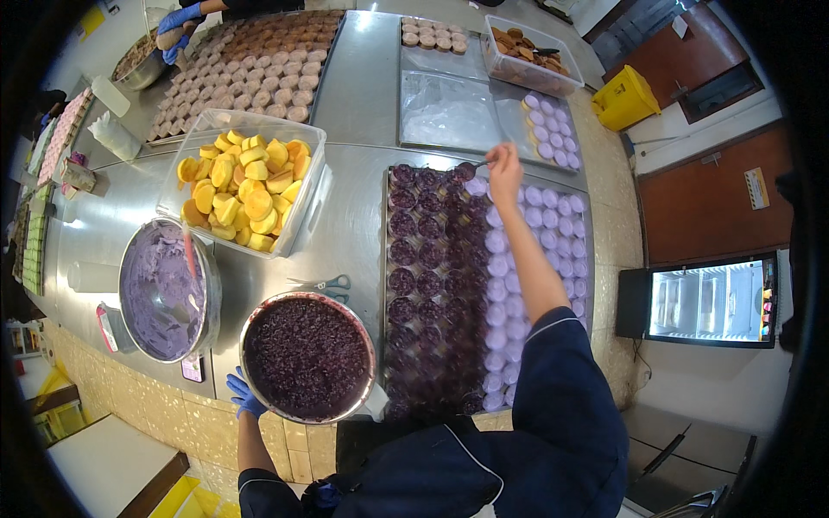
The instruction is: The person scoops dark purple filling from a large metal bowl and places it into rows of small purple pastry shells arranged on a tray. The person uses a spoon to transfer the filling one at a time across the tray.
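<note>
My bare right hand (505, 169) holds the handle of a spoon (467, 171) over the far edge of a large tray. Dark purple topping sits on the spoon's bowl. On the tray's left part, rows of cups carry dark purple topping (429, 226); to the right, under my forearm, rows of cups show smooth lilac cream (497, 265). My left hand (245, 392), in a blue glove, rests against the lower left side of a metal bowl (307, 359) filled with the dark purple topping. Its fingers are partly hidden by the bowl.
Scissors (330, 282) lie behind the bowl. To the left stand a bowl of purple cream (162, 291) and a plastic bin of yellow cake rounds (246, 188). Beyond are trays of cups (259, 84), a bin of brown rounds (531, 55) and a co-worker's gloved hands (176, 32).
</note>
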Demonstrator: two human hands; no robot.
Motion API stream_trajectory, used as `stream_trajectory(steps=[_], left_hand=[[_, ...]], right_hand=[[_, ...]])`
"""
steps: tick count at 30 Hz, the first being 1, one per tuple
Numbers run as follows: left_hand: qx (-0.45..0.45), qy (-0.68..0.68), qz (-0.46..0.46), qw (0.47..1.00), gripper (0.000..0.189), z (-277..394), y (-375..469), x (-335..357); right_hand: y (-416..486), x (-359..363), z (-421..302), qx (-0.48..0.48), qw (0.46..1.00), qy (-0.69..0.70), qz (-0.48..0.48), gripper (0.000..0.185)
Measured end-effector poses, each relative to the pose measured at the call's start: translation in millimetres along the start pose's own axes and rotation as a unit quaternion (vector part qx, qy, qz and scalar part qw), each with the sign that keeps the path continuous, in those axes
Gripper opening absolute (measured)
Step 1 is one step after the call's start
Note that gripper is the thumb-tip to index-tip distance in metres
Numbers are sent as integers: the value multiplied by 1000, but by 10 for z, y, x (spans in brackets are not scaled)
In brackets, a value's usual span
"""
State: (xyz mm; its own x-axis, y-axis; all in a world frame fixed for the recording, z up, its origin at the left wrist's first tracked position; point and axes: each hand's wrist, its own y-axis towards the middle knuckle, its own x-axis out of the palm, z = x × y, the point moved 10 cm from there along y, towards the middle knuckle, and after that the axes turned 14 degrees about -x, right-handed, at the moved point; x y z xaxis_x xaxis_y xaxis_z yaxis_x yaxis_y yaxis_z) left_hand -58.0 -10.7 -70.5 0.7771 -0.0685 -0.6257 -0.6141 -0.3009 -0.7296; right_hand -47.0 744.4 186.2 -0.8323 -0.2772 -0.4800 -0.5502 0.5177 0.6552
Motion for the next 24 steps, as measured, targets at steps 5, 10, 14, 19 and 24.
stream_trajectory(steps=[5, 10, 14, 19, 24], left_hand=[[-8, 38, 5, 999, 103, -15, 21, 26], [-4, 68, 1, 998, 98, 10, 7, 17], [2, 125, 22, 992, 96, -38, 65, 57], [111, 85, 91, 986, 105, 38, 164, 65], [22, 10, 30, 999, 118, -61, 228, 129]], right_hand=[[-12, 85, -77, -20, 999, 4, -39, 14], [-85, 221, -263, -106, 987, -41, -111, 9], [-145, 225, -307, -130, 986, -25, -97, 9], [-159, 140, -287, -98, 992, -36, -77, 8], [-255, -576, -262, 69, 975, 117, 174, 16]])
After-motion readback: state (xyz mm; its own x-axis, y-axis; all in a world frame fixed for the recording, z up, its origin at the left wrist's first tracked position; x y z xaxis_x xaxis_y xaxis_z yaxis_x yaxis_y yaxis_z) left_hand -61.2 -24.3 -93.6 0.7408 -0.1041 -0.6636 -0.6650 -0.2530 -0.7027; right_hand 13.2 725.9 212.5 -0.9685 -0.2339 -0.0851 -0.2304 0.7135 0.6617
